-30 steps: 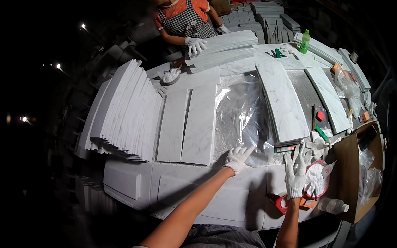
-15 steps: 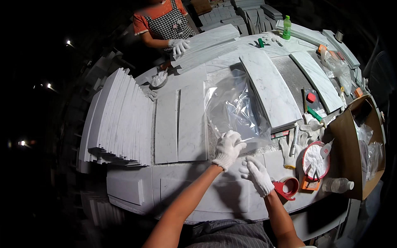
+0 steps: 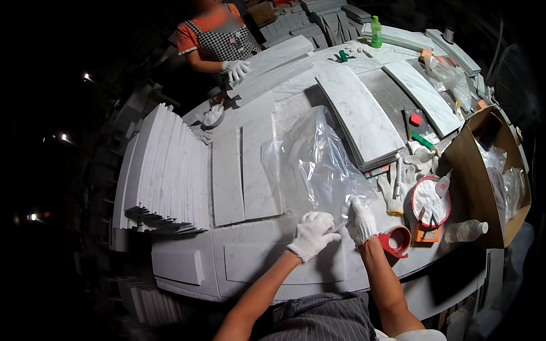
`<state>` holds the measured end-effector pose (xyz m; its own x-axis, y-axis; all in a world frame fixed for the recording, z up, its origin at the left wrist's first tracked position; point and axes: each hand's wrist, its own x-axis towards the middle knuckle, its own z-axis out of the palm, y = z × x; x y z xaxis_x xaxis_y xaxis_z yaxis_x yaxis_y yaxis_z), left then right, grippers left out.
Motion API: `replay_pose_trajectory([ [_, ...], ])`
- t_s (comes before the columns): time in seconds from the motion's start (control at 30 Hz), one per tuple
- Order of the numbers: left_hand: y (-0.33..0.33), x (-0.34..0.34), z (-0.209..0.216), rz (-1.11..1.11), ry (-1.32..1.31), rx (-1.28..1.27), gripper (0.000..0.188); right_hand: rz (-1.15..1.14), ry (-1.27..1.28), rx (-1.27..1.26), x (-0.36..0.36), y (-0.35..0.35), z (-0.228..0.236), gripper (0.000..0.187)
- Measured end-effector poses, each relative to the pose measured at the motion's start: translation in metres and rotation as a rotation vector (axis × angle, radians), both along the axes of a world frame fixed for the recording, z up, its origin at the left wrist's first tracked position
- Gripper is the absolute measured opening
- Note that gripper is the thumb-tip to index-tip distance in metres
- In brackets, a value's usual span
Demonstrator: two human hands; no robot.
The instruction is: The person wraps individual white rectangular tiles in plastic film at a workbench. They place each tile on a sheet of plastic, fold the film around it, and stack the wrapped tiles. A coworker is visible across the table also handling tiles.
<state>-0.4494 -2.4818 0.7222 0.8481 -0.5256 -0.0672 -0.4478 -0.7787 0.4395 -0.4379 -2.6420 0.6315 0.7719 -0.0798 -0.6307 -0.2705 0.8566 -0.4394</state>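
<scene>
A clear plastic bag (image 3: 318, 165) lies crumpled on the white marble worktable (image 3: 250, 256). Both my hands wear white knit gloves. My left hand (image 3: 313, 234) is curled at the bag's near edge, and my right hand (image 3: 360, 220) pinches the same edge just beside it. Flat marble slabs (image 3: 244, 170) lie left of the bag, and a stack of long marble slabs (image 3: 358, 116) lies behind it.
A leaning row of marble tiles (image 3: 165, 170) fills the left. A red tape roll (image 3: 396, 241), round dish (image 3: 430, 200), spare gloves (image 3: 392, 187), plastic bottle (image 3: 465, 231) and cardboard box (image 3: 483, 170) crowd the right. A gloved person (image 3: 213, 40) works at the far side. A green bottle (image 3: 376, 31) stands behind.
My right hand left the gloves and dish area and came left to the bag's near edge. My left hand slid down along that edge, and both hands now meet there.
</scene>
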Motion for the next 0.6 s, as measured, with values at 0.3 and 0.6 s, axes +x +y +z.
replay_pose_trajectory([
  [0.3,-0.016,0.023,-0.006,0.333,0.202,-0.399,0.034,0.226,-0.039,-0.403,-0.011,0.020,0.021,0.035],
  [0.6,-0.008,0.024,-0.012,0.475,0.537,-0.775,0.016,0.259,-0.182,-0.297,-0.013,0.011,0.036,0.028],
])
